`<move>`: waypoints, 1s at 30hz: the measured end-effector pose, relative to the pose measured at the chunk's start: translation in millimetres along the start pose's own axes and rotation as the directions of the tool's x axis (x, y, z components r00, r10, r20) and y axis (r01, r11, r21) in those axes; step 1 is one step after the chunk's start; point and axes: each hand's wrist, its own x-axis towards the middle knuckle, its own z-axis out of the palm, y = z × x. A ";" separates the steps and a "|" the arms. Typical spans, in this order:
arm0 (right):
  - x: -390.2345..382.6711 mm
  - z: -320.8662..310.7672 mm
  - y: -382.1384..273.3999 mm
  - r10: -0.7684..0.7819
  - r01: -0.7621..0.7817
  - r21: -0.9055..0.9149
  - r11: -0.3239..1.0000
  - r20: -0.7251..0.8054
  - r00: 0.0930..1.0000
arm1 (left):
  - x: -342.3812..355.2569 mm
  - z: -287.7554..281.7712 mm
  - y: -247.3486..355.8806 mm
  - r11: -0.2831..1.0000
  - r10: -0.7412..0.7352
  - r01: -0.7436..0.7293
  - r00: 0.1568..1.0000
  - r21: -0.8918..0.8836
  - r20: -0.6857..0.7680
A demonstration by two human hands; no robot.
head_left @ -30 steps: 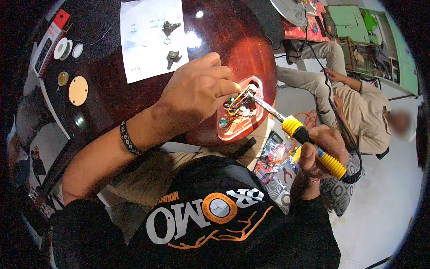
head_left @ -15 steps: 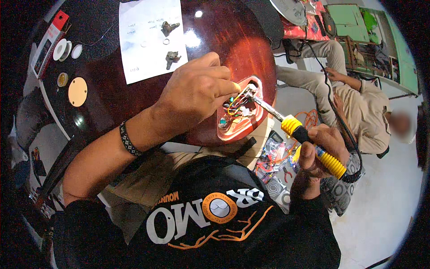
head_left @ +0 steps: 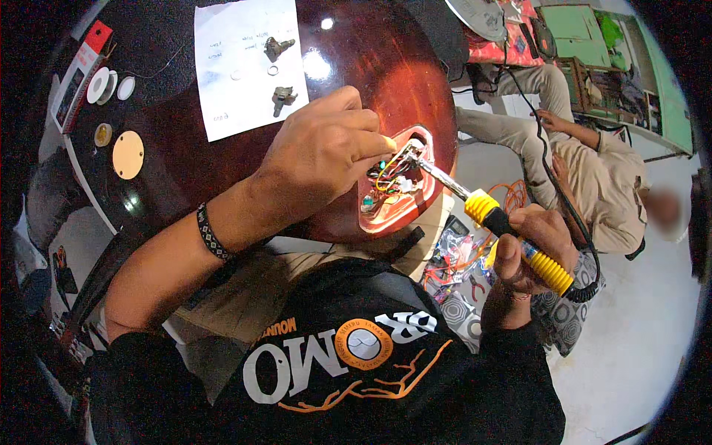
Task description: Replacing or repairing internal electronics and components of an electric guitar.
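A glossy dark red guitar body [head_left: 356, 44] lies before me, with an open control cavity [head_left: 363, 222] near its right edge. Inside it is a bundle of thin wires [head_left: 384, 181] in several colours, with small green parts. My right hand [head_left: 538, 241] grips a soldering iron [head_left: 482, 208] by its yellow and black handle. The iron's metal tip reaches into the upper right of the cavity among the wires. Over the cavity's upper left rim, my left hand [head_left: 326, 144] has its fingers pinched together; what they hold is hidden behind them.
A white paper [head_left: 241, 89] on the body bears two dark metal parts [head_left: 278, 49] and a ring. Further left are a solder spool [head_left: 100, 86], a red and black box [head_left: 78, 78] and a round cream cover [head_left: 128, 155]. The iron's cord [head_left: 552, 163] passes a seated person [head_left: 593, 178].
The paper and guitar body appear shifted very slightly left in view. Both hands and the soldering iron stay almost exactly in place.
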 end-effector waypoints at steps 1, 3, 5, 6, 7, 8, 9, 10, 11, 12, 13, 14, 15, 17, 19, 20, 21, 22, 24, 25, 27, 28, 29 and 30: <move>-0.6 -0.8 1.1 -0.001 0.001 -0.001 1.000 0.015 1.000 | -0.1 -0.6 0.1 1.000 0.000 0.000 1.000 0.000 0.000; -1.4 -0.8 2.3 0.002 -0.002 0.010 1.000 0.013 1.000 | 0.1 -1.3 0.2 1.000 0.000 0.000 1.000 0.007 0.014; -1.3 0.5 3.0 0.004 -0.005 0.025 1.000 0.011 1.000 | -0.7 -0.9 -0.7 1.000 0.003 -0.003 1.000 0.004 0.007; -1.0 1.2 3.0 -0.012 0.012 0.026 1.000 0.006 1.000 | -1.2 -0.5 -1.2 1.000 0.008 -0.008 1.000 0.000 0.001; -0.8 1.2 3.1 -0.028 0.027 0.025 0.999 0.001 1.000 | -0.9 1.4 -1.4 1.000 0.008 -0.008 1.000 -0.002 0.001; -1.0 1.4 3.7 -0.027 0.027 0.023 0.999 0.002 1.000 | -0.2 3.8 -1.3 1.000 0.024 -0.024 0.999 -0.002 -0.040; -1.4 1.6 4.7 -0.034 0.034 0.017 0.999 -0.002 0.999 | 0.4 5.6 -1.4 0.999 0.039 -0.039 0.996 -0.002 -0.080; -1.4 1.6 5.2 -0.041 0.041 0.012 0.999 -0.007 0.999 | 0.7 5.6 -0.9 0.999 0.038 -0.038 0.996 -0.001 -0.080; -1.2 1.8 5.1 -0.041 0.041 0.013 0.999 -0.007 0.999 | 0.9 5.6 -0.6 0.999 0.039 -0.039 0.997 0.004 -0.073; -0.8 2.3 4.9 -0.044 0.044 0.022 0.999 -0.016 0.999 | 1.0 5.3 -0.3 0.999 0.039 -0.039 0.997 0.009 -0.067; -0.6 2.8 4.5 -0.047 0.048 0.031 0.998 -0.025 0.999 | 0.9 5.0 -0.3 0.999 0.039 -0.038 0.997 0.009 -0.068; 0.2 3.5 2.9 -0.047 0.048 0.031 0.998 -0.025 0.999 | 0.8 4.4 -0.3 1.000 0.028 -0.027 0.998 0.005 -0.050; 1.6 4.0 0.3 -0.047 0.047 0.018 0.999 -0.026 0.999 | 0.8 4.0 -0.2 1.000 0.017 -0.017 0.999 0.002 -0.032; 2.4 3.1 -0.8 -0.048 0.048 0.007 0.999 -0.025 0.999 | 0.7 4.8 0.3 1.000 0.018 -0.017 0.999 0.008 -0.044; 1.7 0.0 0.8 -0.047 0.047 -0.002 0.999 0.037 0.998 | 0.9 6.1 0.5 1.000 0.020 -0.019 0.998 0.014 -0.055; 1.2 0.3 0.4 -0.047 0.047 -0.002 0.999 0.037 0.998 | 1.0 6.9 0.4 0.999 0.029 -0.028 0.998 0.017 -0.061; 0.6 1.1 0.0 -0.030 0.030 0.003 1.000 0.027 0.999 | 1.1 7.5 0.3 0.999 0.037 -0.036 0.997 0.021 -0.068; 0.4 1.5 -0.7 -0.014 0.014 0.008 1.000 0.017 1.000 | 1.0 7.3 0.5 0.999 0.037 -0.036 0.997 0.021 -0.068; 2.3 0.7 -3.0 -0.003 0.003 0.019 1.000 0.022 1.000 | 0.9 6.8 0.8 0.999 0.035 -0.033 0.997 0.027 -0.067; 3.0 0.2 -3.6 0.009 -0.010 0.026 1.000 0.028 1.000 | 0.9 6.9 0.7 0.999 0.037 -0.035 0.997 0.027 -0.068; 2.1 -1.1 -0.2 -0.001 0.001 0.039 0.999 0.020 1.000 | 0.7 7.1 0.1 0.999 0.036 -0.034 0.996 0.016 -0.078; 1.1 -2.0 1.8 -0.011 0.011 0.053 0.999 0.012 1.000 | 0.7 7.2 -0.2 0.999 0.038 -0.037 0.996 0.015 -0.079; -0.1 -1.9 3.2 -0.011 0.010 0.050 0.999 0.010 1.000 | 0.8 7.1 -0.8 0.999 0.037 -0.037 0.996 0.011 -0.079; -1.8 -1.4 4.7 -0.013 0.014 0.039 0.999 -0.023 1.000 | 0.9 6.8 -1.4 0.999 0.037 -0.037 0.996 0.008 -0.078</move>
